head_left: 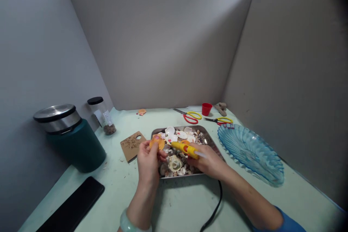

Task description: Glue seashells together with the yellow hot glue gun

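My left hand (148, 161) pinches an orange scallop shell (157, 142) above the left edge of a metal tray (214, 147) filled with several seashells. My right hand (208, 160) grips a yellow glue gun (185, 148), nozzle pointing left toward the shell, its tip almost touching it. A black cord (214, 208) trails from the gun toward me across the pale green table.
A teal bin with a steel lid (69, 136) and a black phone (73, 204) sit at left, a brown card (132, 145) beside the tray. A blue glass dish (251, 152) lies right. Two scissors (191, 116), a red cup (206, 108) and a jar (102, 114) stand behind.
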A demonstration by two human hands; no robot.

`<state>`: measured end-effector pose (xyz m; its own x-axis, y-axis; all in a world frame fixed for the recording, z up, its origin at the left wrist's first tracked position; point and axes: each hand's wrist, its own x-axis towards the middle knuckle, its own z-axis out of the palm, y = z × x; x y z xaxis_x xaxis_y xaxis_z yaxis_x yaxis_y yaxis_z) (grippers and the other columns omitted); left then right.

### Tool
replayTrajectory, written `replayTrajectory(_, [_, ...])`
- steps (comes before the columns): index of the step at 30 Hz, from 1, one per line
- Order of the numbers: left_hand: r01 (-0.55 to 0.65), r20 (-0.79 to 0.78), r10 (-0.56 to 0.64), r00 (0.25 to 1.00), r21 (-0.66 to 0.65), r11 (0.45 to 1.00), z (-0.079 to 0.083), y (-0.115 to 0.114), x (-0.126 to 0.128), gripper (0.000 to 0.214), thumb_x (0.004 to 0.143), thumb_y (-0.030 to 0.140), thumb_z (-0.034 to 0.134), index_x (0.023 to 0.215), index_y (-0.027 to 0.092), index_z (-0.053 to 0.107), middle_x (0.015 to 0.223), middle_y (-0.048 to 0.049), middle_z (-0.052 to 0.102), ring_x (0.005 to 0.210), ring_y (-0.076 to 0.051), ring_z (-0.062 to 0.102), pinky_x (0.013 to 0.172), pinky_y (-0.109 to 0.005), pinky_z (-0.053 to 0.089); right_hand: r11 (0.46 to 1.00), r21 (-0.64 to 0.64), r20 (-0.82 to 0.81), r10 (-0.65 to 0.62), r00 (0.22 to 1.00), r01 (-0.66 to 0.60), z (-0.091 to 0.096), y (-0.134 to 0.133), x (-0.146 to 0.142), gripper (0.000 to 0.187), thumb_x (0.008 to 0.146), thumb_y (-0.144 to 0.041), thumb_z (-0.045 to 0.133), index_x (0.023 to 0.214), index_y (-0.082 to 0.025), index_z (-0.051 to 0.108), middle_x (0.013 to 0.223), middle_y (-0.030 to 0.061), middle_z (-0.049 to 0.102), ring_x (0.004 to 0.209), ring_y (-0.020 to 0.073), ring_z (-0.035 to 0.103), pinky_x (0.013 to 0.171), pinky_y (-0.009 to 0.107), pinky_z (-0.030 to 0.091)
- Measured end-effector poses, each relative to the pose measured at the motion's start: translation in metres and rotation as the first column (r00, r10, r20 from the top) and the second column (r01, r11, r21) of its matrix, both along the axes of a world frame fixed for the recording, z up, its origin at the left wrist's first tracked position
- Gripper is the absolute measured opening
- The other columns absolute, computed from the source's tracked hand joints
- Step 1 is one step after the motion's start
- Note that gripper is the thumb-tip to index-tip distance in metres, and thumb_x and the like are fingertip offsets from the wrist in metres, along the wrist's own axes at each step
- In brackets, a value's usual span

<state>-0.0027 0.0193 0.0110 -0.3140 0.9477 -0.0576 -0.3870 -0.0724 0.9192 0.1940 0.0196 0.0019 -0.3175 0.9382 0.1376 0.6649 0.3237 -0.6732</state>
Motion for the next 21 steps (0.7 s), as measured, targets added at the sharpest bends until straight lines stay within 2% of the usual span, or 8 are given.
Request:
replayTrajectory(4, [-0.013, 0.009, 0.013, 1.000, 0.016, 1.000, 0.001, 0.000, 0.000, 0.041, 0.065, 0.039, 0.073, 0.087, 0.020, 0.044, 0.046, 0.0054, 0.060, 0.034, -0.010, 0.050, 0.038, -0.018, 0.038, 0.997, -0.078, 0.179, -0.008, 0.984, 0.022, 0.006, 0.000, -0.007, 0.031, 0.063, -0.011, 0.064, 0.091, -0.023, 0.064, 0.089, 0.0014, 0.071, 0.081, 0.0221, 0.064, 0.065, 0.024, 0.036])
replayTrajectory(8, [0.018, 0.006, -0.018, 1.000, 0.015, 1.000, -0.001, 0.001, 0.001, 0.042, 0.065, 0.040, 0.074, 0.087, 0.020, 0.045, 0.044, 0.0048, 0.060, 0.033, -0.010, 0.050, 0.038, -0.017, 0.037, 0.997, -0.052, 0.215, -0.040, 0.976, 0.052, 0.005, 0.000, -0.014, 0.030, 0.065, -0.014, 0.066, 0.094, -0.022, 0.065, 0.092, 0.0042, 0.072, 0.086, 0.0253, 0.065, 0.068, 0.026, 0.037])
replayTrajectory(10, [0.023, 0.002, -0.023, 1.000, 0.016, 1.000, -0.002, 0.001, 0.001, 0.043, 0.065, 0.041, 0.074, 0.087, 0.020, 0.045, 0.043, 0.0046, 0.059, 0.033, -0.010, 0.049, 0.038, -0.017, 0.037, 0.998, -0.008, 0.114, -0.069, 0.991, 0.070, 0.002, 0.002, -0.014, 0.029, 0.070, -0.015, 0.064, 0.098, -0.021, 0.066, 0.094, 0.0047, 0.072, 0.088, 0.0257, 0.065, 0.071, 0.028, 0.040])
replayTrajectory(12, [0.032, -0.002, -0.032, 0.999, 0.013, 0.999, -0.002, 0.000, 0.001, 0.043, 0.065, 0.041, 0.074, 0.087, 0.020, 0.044, 0.043, 0.0043, 0.060, 0.033, -0.010, 0.049, 0.038, -0.017, 0.036, 0.998, 0.025, -0.065, -0.062, 0.996, 0.064, -0.004, 0.004, -0.011, 0.025, 0.074, -0.018, 0.063, 0.098, -0.022, 0.067, 0.095, 0.0038, 0.072, 0.089, 0.0250, 0.065, 0.076, 0.030, 0.044])
replayTrajectory(15, [0.098, -0.036, -0.098, 0.995, 0.005, 0.995, -0.002, -0.001, 0.001, 0.042, 0.066, 0.042, 0.073, 0.090, 0.019, 0.046, 0.042, 0.0039, 0.059, 0.032, -0.010, 0.047, 0.037, -0.017, 0.036, 0.995, -0.046, -0.324, -0.103, 0.940, 0.093, -0.009, 0.008, -0.006, 0.018, 0.076, -0.029, 0.068, 0.093, -0.021, 0.067, 0.090, 0.0029, 0.070, 0.084, 0.0236, 0.064, 0.076, 0.033, 0.048])
replayTrajectory(17, [0.189, -0.083, -0.190, 0.978, -0.028, 0.982, -0.003, -0.001, 0.003, 0.046, 0.066, 0.042, 0.073, 0.097, 0.017, 0.050, 0.041, 0.0035, 0.059, 0.032, -0.010, 0.047, 0.037, -0.017, 0.037, 0.975, -0.181, -0.457, -0.201, 0.867, 0.131, -0.009, 0.008, -0.006, 0.020, 0.075, -0.036, 0.071, 0.088, -0.021, 0.066, 0.080, 0.0025, 0.069, 0.073, 0.0215, 0.064, 0.067, 0.032, 0.050])
replayTrajectory(19, [0.284, -0.146, -0.295, 0.944, -0.094, 0.954, -0.005, -0.002, 0.006, 0.051, 0.067, 0.043, 0.072, 0.105, 0.015, 0.052, 0.040, 0.0027, 0.059, 0.031, -0.012, 0.048, 0.036, -0.018, 0.037, 0.949, -0.294, -0.592, -0.276, 0.757, 0.116, -0.006, 0.004, -0.011, 0.023, 0.072, -0.038, 0.074, 0.085, -0.022, 0.064, 0.073, 0.0011, 0.066, 0.062, 0.0182, 0.061, 0.057, 0.030, 0.049])
replayTrajectory(21, [0.340, -0.214, -0.369, 0.904, -0.162, 0.926, -0.009, -0.003, 0.010, 0.052, 0.070, 0.044, 0.070, 0.110, 0.015, 0.054, 0.040, 0.0022, 0.059, 0.031, -0.013, 0.049, 0.034, -0.019, 0.035, 0.950, -0.307, -0.717, -0.274, 0.641, 0.063, -0.001, -0.001, -0.019, 0.026, 0.068, -0.036, 0.078, 0.085, -0.021, 0.064, 0.074, 0.0008, 0.068, 0.063, 0.0167, 0.063, 0.062, 0.030, 0.052])
